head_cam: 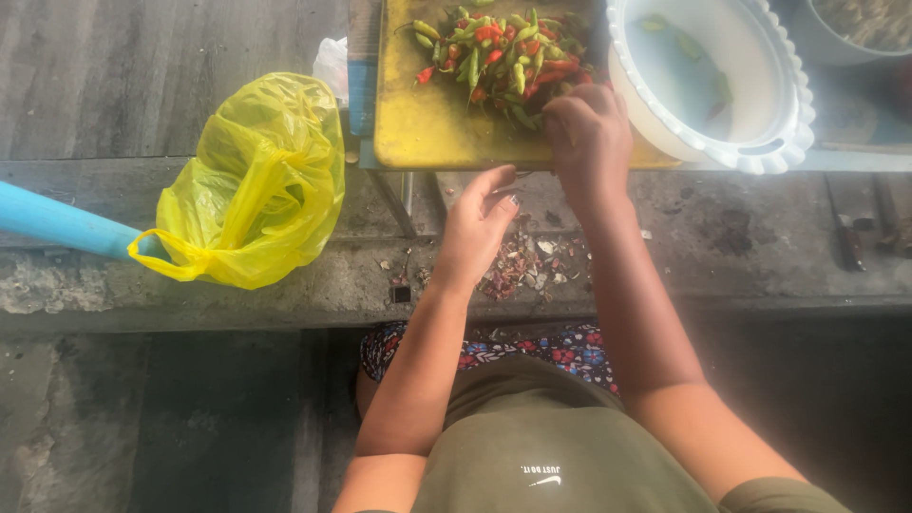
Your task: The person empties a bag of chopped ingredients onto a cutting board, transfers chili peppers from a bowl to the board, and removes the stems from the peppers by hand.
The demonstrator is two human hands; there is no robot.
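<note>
A heap of small red and green chillies (pixel 503 57) lies on a yellow cutting board (pixel 427 123) at the top centre. My right hand (pixel 589 138) rests on the near edge of the heap, fingers curled down among the chillies; whether it grips one is hidden. My left hand (pixel 480 228) hangs just below the board's front edge, fingers apart and holding nothing, above a litter of chilli stems and scraps (pixel 527 266) on the concrete ledge.
A white scalloped basin (pixel 760 123) holding water and a few green chillies stands right of the board. A yellow plastic bag (pixel 252 180) hangs off a blue pipe (pixel 57 223) at left. Dark tools (pixel 845 237) lie on the ledge at right.
</note>
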